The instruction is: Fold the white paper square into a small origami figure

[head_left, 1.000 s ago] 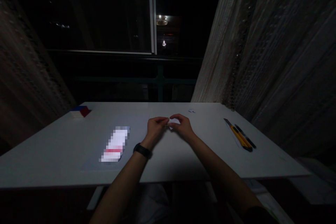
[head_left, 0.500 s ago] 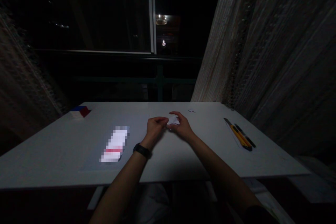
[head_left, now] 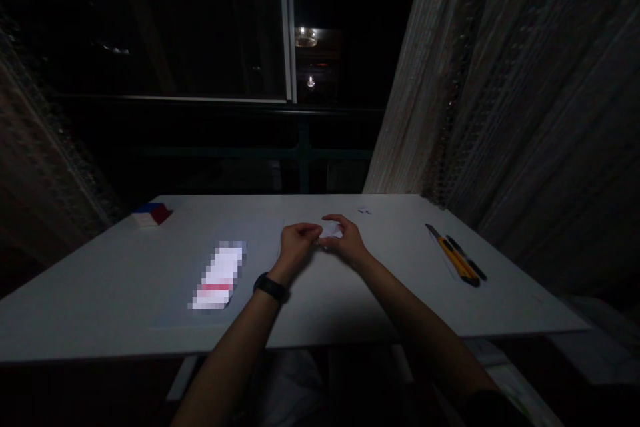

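White paper piece (head_left: 332, 229), one, small, apparently folded, sitting right of and slightly beyond the lit phone (head_left: 219, 275), between both hands, its creases being too dim to read; left hand (head_left: 300, 240), wearing a dark wristband (head_left: 271, 287), pinching the near-phone edge in a narrow thumb-and-finger grip; right hand (head_left: 349, 241), farther right of the phone, holding the opposite side in a wider curve, thumb below, finger above. Handling note, by judgement: light, even pressure is suiting thin paper best; the left pinch is probably serving as anchor, sparing the corners from crushing; poor light is making edges easy to misread. Pale sheet (head_left: 263, 233), lying under the phone; scraps (head_left: 365, 211), tiny, lying beyond and right of the phone; yellow utility knife (head_left: 454, 259), lying well right of the phone, blade pointing away from the body; dark pen (head_left: 467, 258), lying just beside, farther from the phone; coloured block (head_left: 151, 214), blue, red and white, standing beyond and left of the phone
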`<state>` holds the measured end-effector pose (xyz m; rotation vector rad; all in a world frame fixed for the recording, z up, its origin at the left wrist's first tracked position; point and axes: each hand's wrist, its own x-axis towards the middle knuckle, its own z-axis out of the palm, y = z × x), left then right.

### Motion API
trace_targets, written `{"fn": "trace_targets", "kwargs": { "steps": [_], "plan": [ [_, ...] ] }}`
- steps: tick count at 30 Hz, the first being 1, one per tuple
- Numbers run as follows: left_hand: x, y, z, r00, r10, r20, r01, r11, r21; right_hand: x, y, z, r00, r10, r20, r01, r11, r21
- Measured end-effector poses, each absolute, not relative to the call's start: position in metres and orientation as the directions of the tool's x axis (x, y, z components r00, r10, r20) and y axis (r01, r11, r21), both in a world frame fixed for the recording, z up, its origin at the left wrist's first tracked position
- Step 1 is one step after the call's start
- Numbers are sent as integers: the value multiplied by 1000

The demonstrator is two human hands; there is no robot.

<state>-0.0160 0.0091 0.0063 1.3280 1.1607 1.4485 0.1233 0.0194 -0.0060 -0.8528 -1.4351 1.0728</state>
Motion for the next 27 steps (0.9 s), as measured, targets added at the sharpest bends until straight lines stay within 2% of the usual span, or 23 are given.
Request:
{"fn": "trace_targets", "kwargs": {
  "steps": [4, 11, 21, 27],
  "plan": [
    [-17, 8, 7, -104, 964, 244, 50, -240, 970, 124, 20, -6, -161, 913, 374, -19, 376, -926],
    [-17, 10, 5, -85, 969, 233, 53, -229, 972, 126, 21, -8, -185, 917, 353, -61, 348, -936],
    [-15, 8, 7, -50, 977, 209, -11, -209, 978, 128, 20, -7, -185, 951, 248, -160, 220, -962],
    [-17, 5, 8, 1, 992, 130, -107, -129, 986, 129, 22, -8, -190, 968, 166, -196, 128, -972]
  ]
}}
